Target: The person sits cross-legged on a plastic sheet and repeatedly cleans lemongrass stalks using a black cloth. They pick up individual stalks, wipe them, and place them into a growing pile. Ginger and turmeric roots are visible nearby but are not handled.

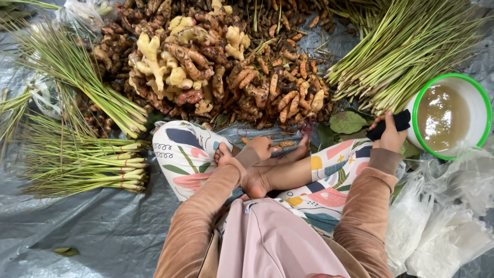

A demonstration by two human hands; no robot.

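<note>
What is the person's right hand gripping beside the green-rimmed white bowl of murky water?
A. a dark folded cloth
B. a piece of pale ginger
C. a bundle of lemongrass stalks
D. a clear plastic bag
A: the right hand closes its grip on a dark folded cloth beside the green-rimmed white bowl.

counts: 1 green-rimmed bowl [478,103] of murky water, just beside the right hand [389,135]. 1 dark cloth [391,123] in that hand. 1 big heap of ginger and turmeric roots [216,67] ahead of the left hand [260,148], pieces too many to count. lemongrass bundles [98,162]: about 4 left of the hands, 1 pile far right.
</note>
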